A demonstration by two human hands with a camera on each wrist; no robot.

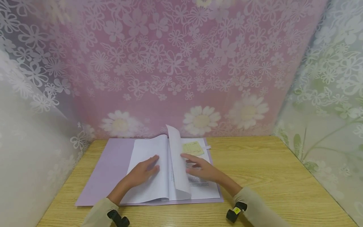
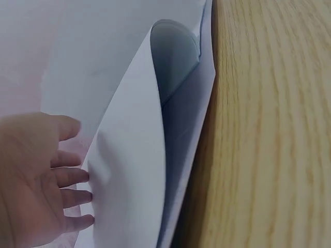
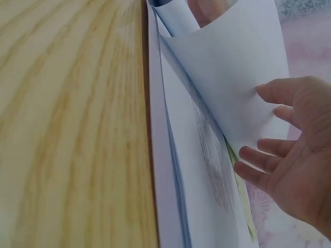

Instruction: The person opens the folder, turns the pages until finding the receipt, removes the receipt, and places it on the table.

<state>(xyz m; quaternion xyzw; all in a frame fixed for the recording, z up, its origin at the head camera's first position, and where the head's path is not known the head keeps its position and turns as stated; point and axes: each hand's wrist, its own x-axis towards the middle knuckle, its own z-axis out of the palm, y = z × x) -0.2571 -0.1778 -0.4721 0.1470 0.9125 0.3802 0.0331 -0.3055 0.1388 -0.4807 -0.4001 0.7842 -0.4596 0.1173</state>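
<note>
A lavender folder (image 1: 106, 171) lies spread on the table with white sheets in it. One white page (image 1: 178, 164) stands raised and curling near the middle. My right hand (image 1: 205, 170) is at that page's right side, fingers extended; in the right wrist view the thumb (image 3: 279, 92) touches the page. My left hand (image 1: 140, 173) is beside the left-hand sheets (image 1: 150, 186), fingers loosely straight, fingertips (image 2: 85, 222) at the paper. Below the raised page, a printed sheet (image 1: 199, 183) carries a yellow note (image 1: 194, 148).
The folder rests on a wood-grain table (image 1: 263, 179). A pale tab (image 1: 208, 147) sticks out at its upper right. Behind stands a pink flowered curtain (image 1: 175, 69), with pale floral sheets at both sides. Each wrist wears a small black camera (image 1: 233, 215).
</note>
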